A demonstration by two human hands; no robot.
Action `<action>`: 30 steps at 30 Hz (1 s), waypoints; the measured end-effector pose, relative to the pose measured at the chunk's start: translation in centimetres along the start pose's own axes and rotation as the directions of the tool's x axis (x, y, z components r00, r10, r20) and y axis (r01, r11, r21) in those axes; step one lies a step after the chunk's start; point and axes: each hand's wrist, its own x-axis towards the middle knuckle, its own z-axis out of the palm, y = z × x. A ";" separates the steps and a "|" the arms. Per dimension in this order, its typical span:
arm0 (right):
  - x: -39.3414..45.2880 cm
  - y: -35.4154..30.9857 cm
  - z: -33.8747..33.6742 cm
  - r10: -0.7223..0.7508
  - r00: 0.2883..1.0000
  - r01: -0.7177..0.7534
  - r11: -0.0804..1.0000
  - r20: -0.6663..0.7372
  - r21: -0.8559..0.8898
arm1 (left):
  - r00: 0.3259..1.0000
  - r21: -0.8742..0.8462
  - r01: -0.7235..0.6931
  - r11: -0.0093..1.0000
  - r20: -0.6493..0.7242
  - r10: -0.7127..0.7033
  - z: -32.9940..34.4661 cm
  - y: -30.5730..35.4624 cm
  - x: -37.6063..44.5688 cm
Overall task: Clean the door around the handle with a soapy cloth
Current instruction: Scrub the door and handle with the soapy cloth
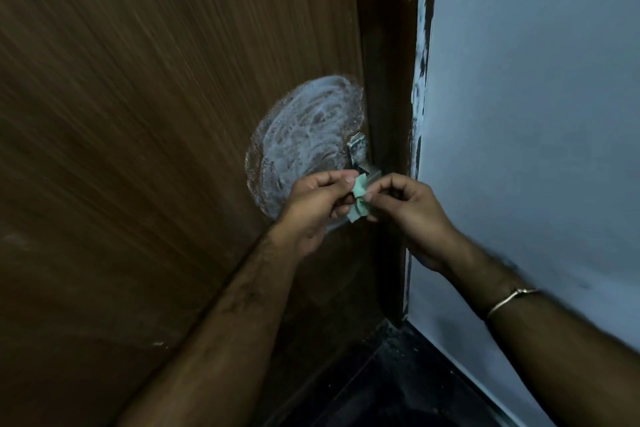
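A brown wooden door (145,114) fills the left side. A round patch of white soap foam (304,135) covers it left of the metal handle (358,152). Just below the handle, my left hand (315,208) and my right hand (405,215) both pinch a small light-green cloth (359,198) between their fingertips, a little away from the door surface. Most of the cloth is hidden between the fingers. A thin bangle sits on my right wrist.
The dark door frame (391,80) runs down the middle. A pale blue wall (536,97) with chipped paint along its edge stands to the right. A dark floor (398,388) shows at the bottom.
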 end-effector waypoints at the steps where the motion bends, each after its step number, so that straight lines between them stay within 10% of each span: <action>1: 0.1 -0.2 0.0 0.065 0.998 -0.066 0.992 0.017 0.105 | 1.000 0.000 0.000 1.000 0.003 0.000 0.0 0.0 0.0; 8: 0.8 -0.7 -0.5 0.297 0.950 -0.305 0.811 0.099 0.499 | 1.000 -0.105 -0.017 0.994 0.010 0.018 0.4 0.6 0.1; 18: 0.2 -1.0 0.3 0.021 1.000 -0.021 0.998 -0.001 -0.062 | 1.000 -0.102 -0.024 0.994 0.001 0.025 0.4 0.0 0.0; 30: 0.5 -2.4 -0.8 0.345 0.912 -0.410 0.779 0.221 0.475 | 0.978 0.154 -0.197 0.968 0.104 0.182 0.7 0.6 -1.1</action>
